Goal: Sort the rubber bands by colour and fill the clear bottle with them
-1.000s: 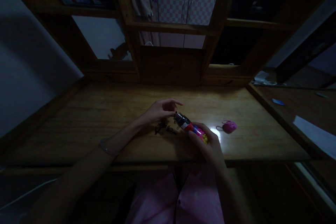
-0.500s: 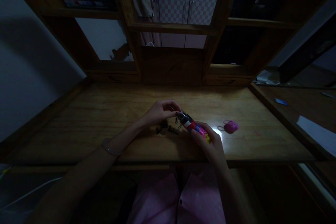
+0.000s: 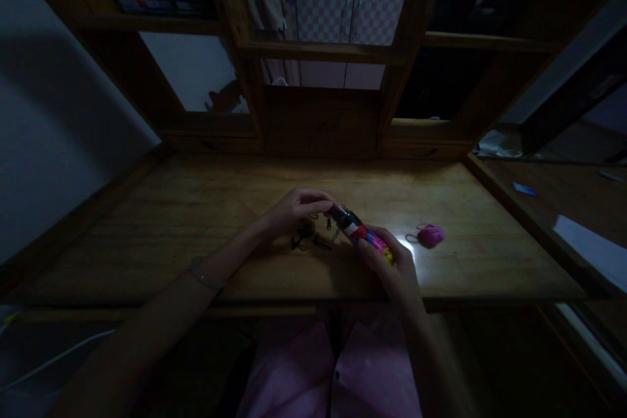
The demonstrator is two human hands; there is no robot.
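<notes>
My right hand point(image 3: 394, 262) is wrapped around a tube-shaped container point(image 3: 353, 228) that shows black, red, blue, pink and yellow bands. The container tilts, its black end pointing up and left. At that end my left hand point(image 3: 306, 204) has its fingers pinched together by the opening; whatever they hold is too dark to make out. Below the left hand, several small dark looped pieces point(image 3: 318, 241) lie scattered on the wooden desk point(image 3: 215, 196). The base of the container is hidden in my right palm.
A pink ball-like pouch with a looped cord point(image 3: 431, 235) lies right of my right hand. On the side surface at right are a blue card point(image 3: 524, 189) and white paper point(image 3: 592, 251). A wooden shelf unit point(image 3: 323, 121) rises behind the desk.
My left fingers have shifted slightly at the container's black end, and a small loop now shows beneath them. My right hand and the container stay nearly still.
</notes>
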